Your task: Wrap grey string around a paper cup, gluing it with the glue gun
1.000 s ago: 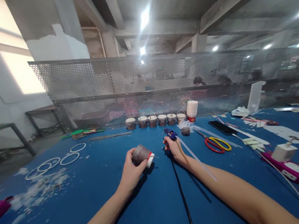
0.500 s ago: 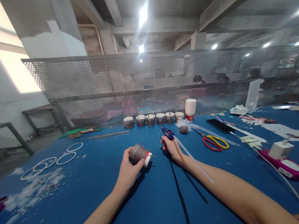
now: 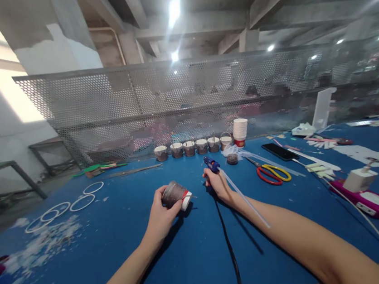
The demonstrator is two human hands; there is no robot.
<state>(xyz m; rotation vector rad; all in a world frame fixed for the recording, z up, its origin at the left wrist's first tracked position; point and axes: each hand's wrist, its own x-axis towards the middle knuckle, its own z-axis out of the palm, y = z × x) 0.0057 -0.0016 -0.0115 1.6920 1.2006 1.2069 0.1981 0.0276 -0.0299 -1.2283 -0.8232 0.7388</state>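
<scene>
My left hand is closed round a paper cup lying tilted on its side, its wall mostly wrapped in brown cord, with a red and white band bare at the right end. To the right, my right hand grips a blue glue gun whose nozzle points away from me. A long clear glue stick sticks out of its back above my forearm, and a black cable trails toward me. The gun and the cup are apart. Beyond the gun lies a small brown coil of cord.
Several wrapped cups line the table's back edge beside a stack of paper cups. Scissors, a phone and a magenta power strip lie right. White rings and scraps lie left. A perforated metal screen stands behind.
The camera view has shifted slightly. Both hands keep their holds on the cup and the glue gun, with hardly any movement.
</scene>
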